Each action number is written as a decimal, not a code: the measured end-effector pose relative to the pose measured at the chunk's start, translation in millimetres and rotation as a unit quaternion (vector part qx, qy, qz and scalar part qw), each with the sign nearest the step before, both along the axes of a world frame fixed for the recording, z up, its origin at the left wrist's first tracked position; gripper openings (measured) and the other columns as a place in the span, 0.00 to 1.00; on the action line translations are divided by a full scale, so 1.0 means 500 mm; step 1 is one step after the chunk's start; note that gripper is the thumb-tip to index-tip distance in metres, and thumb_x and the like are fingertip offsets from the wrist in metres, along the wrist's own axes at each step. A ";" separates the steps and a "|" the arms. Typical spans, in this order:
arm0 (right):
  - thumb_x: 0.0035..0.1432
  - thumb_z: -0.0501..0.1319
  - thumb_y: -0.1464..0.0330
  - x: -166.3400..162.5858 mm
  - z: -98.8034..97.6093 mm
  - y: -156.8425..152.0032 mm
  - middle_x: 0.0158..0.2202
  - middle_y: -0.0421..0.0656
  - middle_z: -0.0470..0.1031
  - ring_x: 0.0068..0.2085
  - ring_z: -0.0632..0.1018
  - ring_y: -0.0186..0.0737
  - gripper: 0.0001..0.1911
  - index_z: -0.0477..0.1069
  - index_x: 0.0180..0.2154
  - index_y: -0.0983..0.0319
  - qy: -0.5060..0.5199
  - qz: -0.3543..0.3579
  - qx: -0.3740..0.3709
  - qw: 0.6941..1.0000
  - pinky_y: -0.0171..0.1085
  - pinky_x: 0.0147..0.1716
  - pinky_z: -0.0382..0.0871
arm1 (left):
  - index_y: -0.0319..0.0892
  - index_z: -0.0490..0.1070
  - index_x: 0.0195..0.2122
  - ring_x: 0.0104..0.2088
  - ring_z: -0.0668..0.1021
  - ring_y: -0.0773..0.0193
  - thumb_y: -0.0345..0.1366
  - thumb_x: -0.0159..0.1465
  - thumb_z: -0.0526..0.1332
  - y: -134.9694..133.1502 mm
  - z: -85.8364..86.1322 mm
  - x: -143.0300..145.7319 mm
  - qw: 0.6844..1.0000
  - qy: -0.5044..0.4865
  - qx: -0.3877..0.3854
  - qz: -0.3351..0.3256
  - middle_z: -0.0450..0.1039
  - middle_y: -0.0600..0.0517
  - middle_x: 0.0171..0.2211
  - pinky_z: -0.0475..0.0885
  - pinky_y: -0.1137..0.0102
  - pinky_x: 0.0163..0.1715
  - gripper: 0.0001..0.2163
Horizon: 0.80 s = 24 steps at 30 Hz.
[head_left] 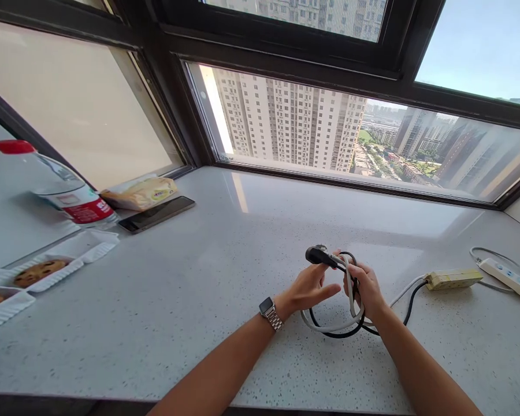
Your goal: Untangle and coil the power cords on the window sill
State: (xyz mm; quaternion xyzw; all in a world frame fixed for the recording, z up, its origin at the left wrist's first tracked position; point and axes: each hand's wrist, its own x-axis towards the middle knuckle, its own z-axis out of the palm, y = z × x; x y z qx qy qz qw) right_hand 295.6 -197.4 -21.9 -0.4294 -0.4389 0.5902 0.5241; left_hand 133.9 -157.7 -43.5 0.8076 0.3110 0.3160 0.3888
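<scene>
A black cable and a grey-white cable (329, 328) hang in loose loops around my right hand (366, 289), whose fingers are closed on them. Above the loops, a black plug (318, 255) sticks out to the left at the cables' end. My left hand (309, 287), below a metal-banded watch (271, 313), lies against the plug and cables. Its thumb is stretched out, away from the fingers, which are partly hidden behind the plug. From the bundle, the cables run right to a yellowed power strip (454, 280) on the white speckled counter (190, 312).
Farther right lies a white power strip (509, 278) with its own grey cord. At the left stand a red-capped bottle (86, 211), a tissue pack (141, 193), a phone (158, 214) and a plastic tray (99, 245) with cookies. Dark-framed windows (286, 49) border the counter's back.
</scene>
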 end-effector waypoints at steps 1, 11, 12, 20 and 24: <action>0.49 0.60 0.54 -0.002 -0.002 0.001 0.13 0.31 0.55 0.13 0.53 0.26 0.18 0.68 0.31 0.64 -0.036 -0.004 0.012 0.999 0.28 0.11 0.45 | 0.43 0.62 0.60 0.30 0.71 0.63 0.58 0.59 0.53 -0.002 0.001 0.002 1.000 -0.024 -0.019 0.000 0.73 0.45 0.44 0.69 0.68 0.33 0.33; 0.45 0.57 0.65 -0.008 -0.024 0.015 0.36 0.44 0.74 0.34 0.74 0.41 0.17 0.67 0.41 0.60 -0.141 -0.115 0.097 0.979 0.37 0.31 0.68 | 0.42 0.77 0.43 0.58 0.66 0.51 0.45 0.58 0.61 -0.006 0.001 0.039 0.955 -0.237 -0.134 0.119 0.69 0.45 0.54 0.57 0.58 0.59 0.16; 0.44 0.58 0.65 -0.005 -0.023 0.015 0.44 0.46 0.72 0.42 0.74 0.45 0.23 0.66 0.45 0.59 -0.138 -0.131 0.124 0.974 0.39 0.37 0.69 | 0.42 0.77 0.42 0.58 0.66 0.51 0.44 0.58 0.61 -0.010 0.007 0.037 0.952 -0.250 -0.138 0.110 0.69 0.45 0.54 0.57 0.58 0.59 0.15; 0.64 0.46 0.55 0.004 -0.008 0.008 0.49 0.48 0.71 0.55 0.68 0.48 0.21 0.73 0.41 0.58 -0.011 0.031 0.220 0.975 0.48 0.55 0.58 | 0.39 0.75 0.26 0.42 0.76 0.54 0.40 0.58 0.58 -0.040 0.060 0.031 0.877 -0.370 -0.305 0.042 0.76 0.46 0.37 0.70 0.62 0.43 0.11; 0.61 0.52 0.52 0.003 -0.014 0.014 0.48 0.47 0.69 0.54 0.68 0.48 0.19 0.73 0.34 0.59 -0.020 0.022 0.215 0.976 0.46 0.54 0.58 | 0.39 0.72 0.25 0.35 0.76 0.58 0.39 0.54 0.60 -0.029 0.059 0.031 0.839 -0.393 -0.362 0.098 0.73 0.48 0.29 0.71 0.65 0.36 0.09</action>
